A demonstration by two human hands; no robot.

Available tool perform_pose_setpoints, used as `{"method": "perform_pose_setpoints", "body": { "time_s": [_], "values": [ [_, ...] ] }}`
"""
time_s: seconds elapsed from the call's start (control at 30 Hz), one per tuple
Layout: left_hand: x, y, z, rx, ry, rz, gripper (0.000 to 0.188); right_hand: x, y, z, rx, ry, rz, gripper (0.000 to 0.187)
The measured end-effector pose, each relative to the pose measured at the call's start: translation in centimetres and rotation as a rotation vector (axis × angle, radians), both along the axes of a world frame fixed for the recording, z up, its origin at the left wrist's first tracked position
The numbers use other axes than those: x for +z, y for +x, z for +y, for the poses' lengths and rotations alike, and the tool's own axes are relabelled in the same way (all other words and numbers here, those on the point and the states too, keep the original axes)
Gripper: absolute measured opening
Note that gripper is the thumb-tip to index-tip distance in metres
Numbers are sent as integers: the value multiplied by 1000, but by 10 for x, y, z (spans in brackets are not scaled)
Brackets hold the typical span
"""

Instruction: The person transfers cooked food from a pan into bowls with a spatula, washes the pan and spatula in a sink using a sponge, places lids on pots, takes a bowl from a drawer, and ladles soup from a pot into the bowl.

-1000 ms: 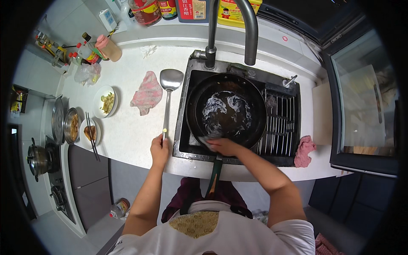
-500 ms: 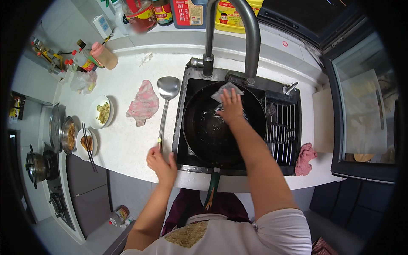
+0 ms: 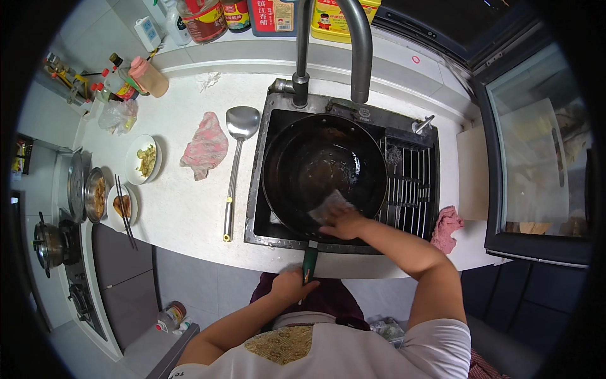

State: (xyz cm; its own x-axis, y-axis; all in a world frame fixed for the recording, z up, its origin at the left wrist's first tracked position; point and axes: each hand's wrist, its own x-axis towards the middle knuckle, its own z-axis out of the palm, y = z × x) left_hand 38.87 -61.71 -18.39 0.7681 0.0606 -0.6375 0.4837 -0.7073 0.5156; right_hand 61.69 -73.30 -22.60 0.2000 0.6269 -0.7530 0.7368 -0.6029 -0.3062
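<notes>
A large black wok (image 3: 285,161) rests over the dark sink (image 3: 407,239), its handle (image 3: 310,259) toward me. My left hand (image 3: 293,287) is closed around that green handle below the counter edge. Inside the wok, near its front wall, my right hand (image 3: 344,222) presses a greyish cloth (image 3: 328,203) against the surface; the hand is slightly blurred. The wok's bottom looks wet, with bright reflections. On the counter left of the sink lies a long metal wok spatula (image 3: 235,170), and beyond it a pink-and-grey cloth (image 3: 206,146).
A tall curved faucet (image 3: 361,57) arches over the sink's far side. A rack (image 3: 413,183) of metal bars fills its right part, with a pink rag (image 3: 447,228) beside it. At left stand a bowl of food (image 3: 140,172), a plate with chopsticks (image 3: 124,211) and several bottles (image 3: 148,77).
My right hand has wiped from the wok's far side to its near side with the cloth. My left hand has left the spatula's end and taken hold of the wok handle.
</notes>
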Motion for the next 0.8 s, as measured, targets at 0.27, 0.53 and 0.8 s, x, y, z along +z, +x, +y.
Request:
{"method": "perform_pose_setpoints", "body": {
  "time_s": [0.27,0.53,0.8],
  "values": [
    [-12,-5,-8,45,52,-64,51,-44,8,86,-137,293,-207,78],
    [-5,-5,-13,125,27,9,51,-25,83,61,-237,85,-360,83],
    [-7,-4,-15,116,20,-91,47,15,44,-14,26,-225,-148,81]
  ]
}}
